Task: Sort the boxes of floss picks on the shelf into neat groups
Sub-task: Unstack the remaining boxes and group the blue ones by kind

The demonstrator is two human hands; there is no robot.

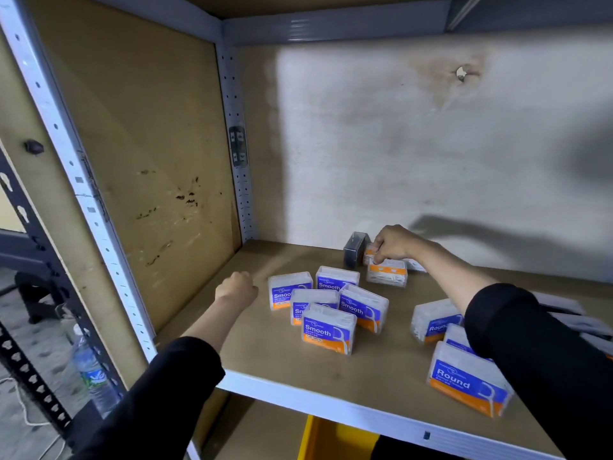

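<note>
Several clear boxes of floss picks with blue and orange labels lie on the brown shelf board (298, 366). A cluster marked "Smooth" (328, 328) sits mid-shelf. Boxes marked "Round" (464, 380) lie at the right, partly hidden by my right sleeve. My right hand (393, 242) reaches to the back and pinches the top of a box with an orange band (386, 272). My left hand (236, 287) is a closed fist resting left of the "Smooth" cluster, holding nothing.
A dark box (355, 249) stands at the back beside my right hand. White metal uprights (83, 180) frame the shelf on the left. A water bottle (91, 373) stands on the floor at lower left. Something yellow (318, 439) shows under the shelf.
</note>
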